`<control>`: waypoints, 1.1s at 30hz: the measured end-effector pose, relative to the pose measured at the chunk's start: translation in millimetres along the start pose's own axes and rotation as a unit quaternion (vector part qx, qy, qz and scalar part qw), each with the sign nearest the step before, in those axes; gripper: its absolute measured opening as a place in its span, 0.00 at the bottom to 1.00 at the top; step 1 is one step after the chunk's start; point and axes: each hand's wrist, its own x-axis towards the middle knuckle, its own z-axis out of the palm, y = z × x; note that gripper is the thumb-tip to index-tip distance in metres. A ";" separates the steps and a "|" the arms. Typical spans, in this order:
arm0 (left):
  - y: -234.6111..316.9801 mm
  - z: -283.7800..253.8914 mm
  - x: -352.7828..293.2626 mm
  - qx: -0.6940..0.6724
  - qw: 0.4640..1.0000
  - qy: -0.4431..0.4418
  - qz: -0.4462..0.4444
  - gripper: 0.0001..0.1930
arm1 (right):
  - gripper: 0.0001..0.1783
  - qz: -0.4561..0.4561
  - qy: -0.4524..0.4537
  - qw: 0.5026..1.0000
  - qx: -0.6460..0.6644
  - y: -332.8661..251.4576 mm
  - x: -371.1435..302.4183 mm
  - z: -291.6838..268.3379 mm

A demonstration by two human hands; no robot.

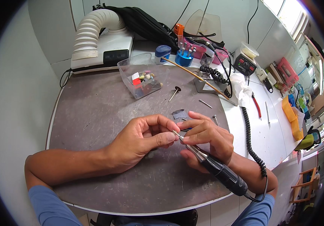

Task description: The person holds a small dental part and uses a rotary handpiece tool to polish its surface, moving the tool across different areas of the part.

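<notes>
- I am seeing the slim metal bit (177, 134) sitting at the nose of the black-and-silver rotary handpiece (224, 174), above the middle of the dark brown-grey table (90, 124).
- The left hand (141, 137) is closing thumb and forefinger near the bit's outer end; its other fingers are curling loosely. I am not able to tell how firmly it is gripping.
- The right hand (211, 140) is wrapping partly round the handpiece's silver front, the thumb below and the fingers above, with fingertips reaching close to the bit.
- I am judging the step in hand as fitting, removing or adjusting the bit; the fingers are hiding too much for me to tell which.
- As I am reading it, the next move is calling for a steady handpiece and a straight, in-line pinch, so the bit is not tilting in its seat.
- Just beyond the hands, a small grey square sheet (179, 114) is lying flat, and farther off a dark brown disc on a metal stem (177, 89) is resting.
- Farther out, a clear plastic tray (123, 71) is holding small coloured pieces, and a round blue stand (184, 59) is keeping metal-shanked bits upright.
</notes>
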 end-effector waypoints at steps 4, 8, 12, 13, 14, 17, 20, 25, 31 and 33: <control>0.0 -0.1 -0.4 -0.004 1.000 0.004 0.003 0.08 | 0.13 -0.002 -0.005 1.000 0.003 -0.5 0.4 0.4; -0.9 0.4 -0.2 0.002 1.000 0.010 0.010 0.08 | 0.13 -0.007 -0.013 1.000 0.013 -1.1 1.3 -0.7; 0.7 0.8 -0.1 0.004 1.000 0.007 0.004 0.08 | 0.13 0.001 0.004 1.000 0.004 1.9 -1.1 1.2; 0.6 0.6 -0.2 0.002 1.000 0.004 0.003 0.08 | 0.13 0.000 0.001 1.000 0.012 1.8 -1.0 0.9; 0.6 0.3 -0.2 0.001 1.000 0.002 0.002 0.08 | 0.13 -0.001 -0.003 1.000 0.020 1.9 -0.9 1.0; 2.1 1.2 -0.9 0.001 1.000 0.002 -0.003 0.08 | 0.13 0.001 0.003 1.000 0.012 1.6 -0.9 1.3; 1.3 0.5 -0.6 -0.001 1.000 0.003 -0.002 0.08 | 0.14 -0.003 -0.010 1.000 0.018 0.4 0.3 -1.0; 3.7 2.5 -0.7 -0.001 1.000 0.002 -0.004 0.09 | 0.13 0.002 0.007 1.000 0.015 3.3 -1.7 1.7; 1.6 1.5 -0.4 -0.005 1.000 0.002 0.002 0.09 | 0.13 -0.003 -0.001 1.000 0.011 0.6 -0.3 0.9; 2.2 2.1 -0.6 -0.004 1.000 0.005 0.002 0.09 | 0.13 -0.004 0.002 1.000 0.010 0.9 -0.5 1.2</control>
